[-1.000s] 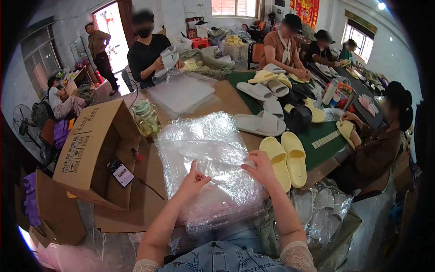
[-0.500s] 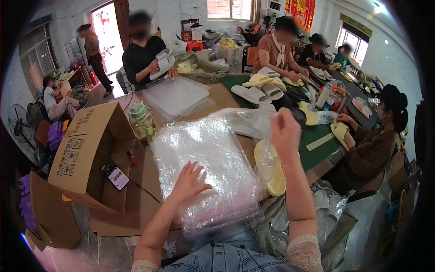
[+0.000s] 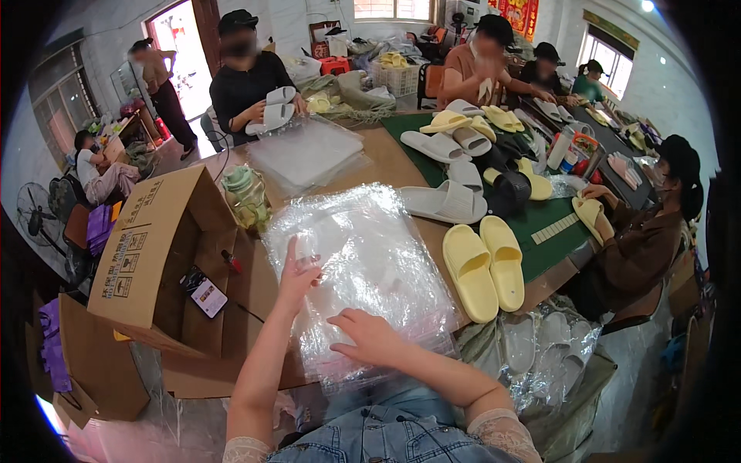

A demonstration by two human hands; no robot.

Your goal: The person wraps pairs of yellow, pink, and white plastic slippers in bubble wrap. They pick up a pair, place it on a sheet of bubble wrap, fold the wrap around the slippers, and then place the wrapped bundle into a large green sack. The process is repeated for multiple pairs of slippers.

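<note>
A stack of clear plastic bags lies before me on the table. My left hand rests over its left side, forefinger and thumb stretched apart, holding nothing visible. Near the bags' pinkish lower edge, my right hand reaches across, palm down, fingers slightly bent and apart; I see nothing in its grasp. Just right of the bags sit two pale yellow slippers, one nearer and one beside it. A light grey slipper lies behind them.
At left, an open cardboard box holds a phone. A green-lidded jar stands beside it. More bags lie farther back. Slippers cover the green mat. Co-workers sit around the table; bagged grey slippers are low at right.
My right hand has come down from its raised place at right, leftward onto the bag stack. The clear film it lifted no longer covers the yellow slippers. My left hand has shifted up and left.
</note>
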